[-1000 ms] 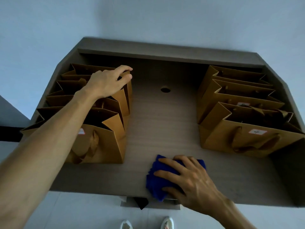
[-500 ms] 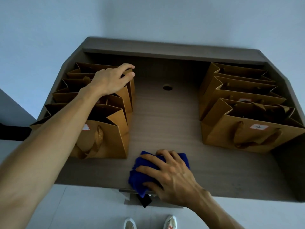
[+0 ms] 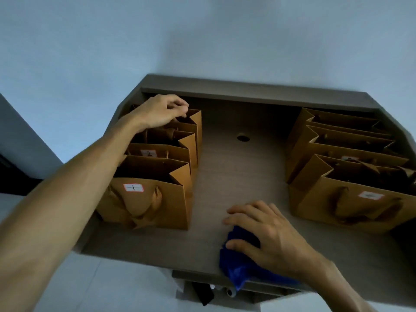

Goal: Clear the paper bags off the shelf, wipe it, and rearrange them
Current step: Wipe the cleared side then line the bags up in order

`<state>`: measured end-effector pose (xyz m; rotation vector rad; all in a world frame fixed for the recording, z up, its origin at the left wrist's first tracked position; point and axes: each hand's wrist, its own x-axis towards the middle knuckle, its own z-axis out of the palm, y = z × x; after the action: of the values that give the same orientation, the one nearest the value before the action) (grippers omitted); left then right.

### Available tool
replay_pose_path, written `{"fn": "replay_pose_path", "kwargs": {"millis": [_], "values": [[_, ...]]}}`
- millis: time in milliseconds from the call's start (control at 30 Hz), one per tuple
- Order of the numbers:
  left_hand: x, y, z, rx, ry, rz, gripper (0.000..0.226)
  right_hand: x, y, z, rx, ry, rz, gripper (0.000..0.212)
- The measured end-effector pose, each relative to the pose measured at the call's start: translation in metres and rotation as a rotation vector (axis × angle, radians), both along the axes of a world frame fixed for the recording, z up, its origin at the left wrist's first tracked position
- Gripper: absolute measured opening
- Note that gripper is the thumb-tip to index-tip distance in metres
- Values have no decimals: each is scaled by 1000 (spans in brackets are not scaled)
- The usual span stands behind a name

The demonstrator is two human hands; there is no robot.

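Observation:
Brown paper bags stand in two rows on the grey-brown shelf. The left row starts with the bag labelled 1, then the bag labelled 2, with more behind. My left hand reaches over them and pinches the top edge of the rearmost left bag. The right row has the bag labelled 4 in front and others behind. My right hand lies flat with spread fingers on a blue cloth at the shelf's front edge.
A round cable hole sits in the bare strip between the two rows. A raised back ledge borders the shelf against the pale wall. The cloth hangs partly over the front edge, above a lower ledge.
My left hand's fingers have curled from resting on the rear left bag into a pinch on its rim. My right hand with the blue cloth has slid rightward along the front edge.

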<state>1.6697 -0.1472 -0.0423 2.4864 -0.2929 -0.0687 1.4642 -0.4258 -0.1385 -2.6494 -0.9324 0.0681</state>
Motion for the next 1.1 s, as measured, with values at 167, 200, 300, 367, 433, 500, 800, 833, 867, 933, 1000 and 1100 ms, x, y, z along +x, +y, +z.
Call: {"fn": "replay_pose_path", "kwargs": {"millis": [167,200,300,367,433,500,800,833,867,933,1000,1100], "values": [[-9,33,13,116,20,-24,29,47,39,45,174,-58,33,39],[-13,40,15,145,24,-33,30,56,48,53,192,-63,34,39],[-21,57,16,262,28,-71,30,81,74,74,224,-62,35,40],[-25,64,14,307,32,-92,28,94,90,84,213,-73,42,43],[-27,68,12,306,26,-103,26,106,105,91,164,-74,60,46],[-29,69,11,309,11,-119,27,115,116,91,103,-77,88,47],[-25,73,-4,385,-122,-157,27,133,135,86,-40,-146,102,37],[-25,73,-4,391,-128,-163,26,135,135,86,-54,-140,108,36],[-24,73,-5,394,-136,-167,25,135,134,87,-65,-138,110,35],[-22,74,-7,390,-156,-166,23,135,133,87,-64,-129,94,32],[-21,72,-9,381,-179,-155,23,134,133,85,-22,-109,66,28],[-19,68,-9,385,-209,-158,23,134,131,82,40,-77,26,26]]}}
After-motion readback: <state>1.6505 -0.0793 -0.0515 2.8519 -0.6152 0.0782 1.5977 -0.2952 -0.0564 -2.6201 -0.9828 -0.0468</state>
